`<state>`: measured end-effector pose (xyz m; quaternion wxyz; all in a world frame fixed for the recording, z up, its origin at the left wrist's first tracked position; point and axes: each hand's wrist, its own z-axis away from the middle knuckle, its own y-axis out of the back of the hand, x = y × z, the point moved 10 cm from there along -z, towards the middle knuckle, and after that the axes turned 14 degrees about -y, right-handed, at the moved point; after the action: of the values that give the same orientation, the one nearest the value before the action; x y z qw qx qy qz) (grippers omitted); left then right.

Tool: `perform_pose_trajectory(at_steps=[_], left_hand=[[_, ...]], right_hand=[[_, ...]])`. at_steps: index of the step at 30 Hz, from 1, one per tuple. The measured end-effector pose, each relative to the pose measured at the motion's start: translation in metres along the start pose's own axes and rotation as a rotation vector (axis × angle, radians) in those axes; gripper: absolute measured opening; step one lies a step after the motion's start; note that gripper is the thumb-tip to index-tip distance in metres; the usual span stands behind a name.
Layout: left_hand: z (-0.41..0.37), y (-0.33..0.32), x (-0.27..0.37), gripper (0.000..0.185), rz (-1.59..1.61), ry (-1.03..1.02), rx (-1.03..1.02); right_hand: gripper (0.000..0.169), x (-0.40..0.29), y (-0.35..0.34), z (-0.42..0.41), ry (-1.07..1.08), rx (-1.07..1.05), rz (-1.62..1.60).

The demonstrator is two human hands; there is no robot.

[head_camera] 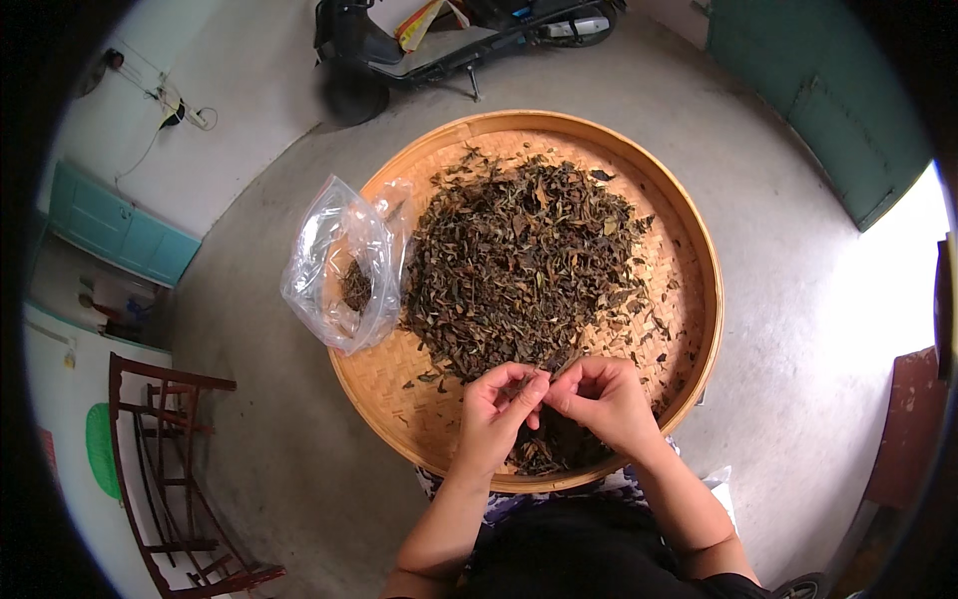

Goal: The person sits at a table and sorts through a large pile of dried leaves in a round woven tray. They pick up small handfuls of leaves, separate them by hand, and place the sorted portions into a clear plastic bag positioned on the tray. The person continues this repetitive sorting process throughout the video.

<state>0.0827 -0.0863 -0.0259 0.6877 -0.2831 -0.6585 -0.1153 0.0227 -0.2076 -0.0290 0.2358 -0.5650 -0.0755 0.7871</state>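
Observation:
Over the near part of a round woven bamboo tray [715, 299], my left hand [500, 408] and my right hand [606, 404] meet fingertip to fingertip. Thumbs and forefingers of both pinch a small dried leaf [566, 365], partly hidden by the fingers. A broad heap of dark brown dried leaves [516, 262], which look like tea, spreads beyond my hands. A smaller pile of leaves [542, 453] lies beneath my wrists, against the near rim. On the tray's left rim rests an open clear plastic bag [307, 277] with thin brown stems [355, 286] in it.
A black scooter [430, 64] is parked on the concrete floor [254, 299] beyond the tray. To the left stands a dark red wooden frame [191, 479], with a green plastic item [102, 449] behind it. A green door [816, 97] is at the upper right.

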Motion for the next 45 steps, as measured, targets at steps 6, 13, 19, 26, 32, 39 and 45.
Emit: perform_pose_trajectory(at_steps=[6, 13, 19, 26, 32, 39, 45], left_hand=[[0.004, 0.003, -0.008, 0.01, 0.074, 0.036, 0.027], [0.007, 0.002, -0.019, 0.013, 0.064, 0.086, 0.068], [0.007, -0.001, -0.023, 0.016, 0.183, 0.144, 0.169], [0.012, 0.02, -0.011, 0.012, 0.013, 0.098, 0.097], [0.038, 0.002, -0.004, 0.012, -0.311, 0.177, -0.198], [0.05, -0.022, 0.023, 0.012, -0.653, 0.022, -0.378], [0.046, -0.032, 0.026, 0.008, -0.583, 0.016, -0.365]], right_hand=[[0.008, 0.012, -0.003, -0.004, -0.194, -0.107, -0.273], [0.009, 0.019, 0.0, -0.006, -0.116, -0.083, -0.307], [0.007, 0.018, 0.013, 0.002, -0.049, 0.061, -0.332], [0.039, -0.028, 0.022, 0.034, 0.081, 0.271, 0.821], [0.03, -0.055, -0.011, 0.049, 0.403, 0.063, 0.734], [0.013, -0.032, -0.024, 0.066, 0.461, -0.012, 0.849], [0.016, -0.033, -0.015, 0.07, 0.461, 0.033, 0.842]])
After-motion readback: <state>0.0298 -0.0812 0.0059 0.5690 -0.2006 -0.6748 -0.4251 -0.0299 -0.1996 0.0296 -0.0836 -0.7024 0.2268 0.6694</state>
